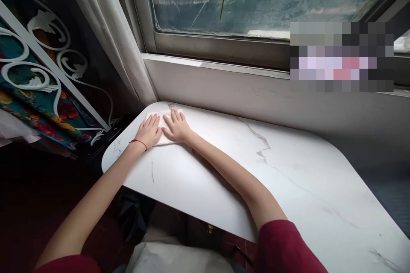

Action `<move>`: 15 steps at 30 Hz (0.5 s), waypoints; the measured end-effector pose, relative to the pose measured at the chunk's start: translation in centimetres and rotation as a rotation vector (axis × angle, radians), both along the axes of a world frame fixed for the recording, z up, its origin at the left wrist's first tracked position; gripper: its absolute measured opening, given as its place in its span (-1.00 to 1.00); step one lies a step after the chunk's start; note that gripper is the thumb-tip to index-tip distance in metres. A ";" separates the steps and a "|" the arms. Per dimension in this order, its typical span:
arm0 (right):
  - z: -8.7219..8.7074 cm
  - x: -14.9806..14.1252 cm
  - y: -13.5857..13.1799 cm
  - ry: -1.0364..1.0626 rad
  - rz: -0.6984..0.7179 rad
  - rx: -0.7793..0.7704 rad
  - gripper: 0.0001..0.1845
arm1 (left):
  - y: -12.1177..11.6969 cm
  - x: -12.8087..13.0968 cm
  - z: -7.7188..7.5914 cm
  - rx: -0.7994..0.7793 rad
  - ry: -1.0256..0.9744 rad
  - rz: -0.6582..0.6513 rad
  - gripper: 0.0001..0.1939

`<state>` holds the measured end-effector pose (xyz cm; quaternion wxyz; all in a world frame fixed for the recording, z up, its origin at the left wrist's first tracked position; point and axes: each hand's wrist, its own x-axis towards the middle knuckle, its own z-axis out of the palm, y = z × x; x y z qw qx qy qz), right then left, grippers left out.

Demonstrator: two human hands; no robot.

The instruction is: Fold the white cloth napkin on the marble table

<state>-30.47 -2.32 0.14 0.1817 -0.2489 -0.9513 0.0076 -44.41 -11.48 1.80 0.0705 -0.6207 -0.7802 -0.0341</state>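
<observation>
A white cloth (162, 120) lies flat near the far left corner of a white marble-patterned table (288, 179). My left hand (149, 130) rests on the cloth's left part, fingers stretched out flat; a red string circles that wrist. My right hand (177, 127) lies beside it on the cloth's right part, fingers also spread flat. Both hands press down on the cloth and nearly touch each other. Most of the cloth is hidden under them.
A window (256, 0) with a grey sill runs behind the table. A pale curtain (109, 30) hangs at the left. A white scrollwork metal frame (41, 59) with flowered fabric stands at the far left, with white cables below it.
</observation>
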 end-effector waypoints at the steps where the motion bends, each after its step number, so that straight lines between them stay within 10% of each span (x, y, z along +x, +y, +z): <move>1: 0.0 0.3 -0.8 0.003 0.018 0.007 -0.28 | -1.1 0.4 -0.1 0.001 -0.002 0.018 -0.36; 15: -0.7 2.2 -11.3 0.131 0.263 0.053 -0.22 | -15.3 2.7 -3.4 0.264 -0.009 0.006 -0.37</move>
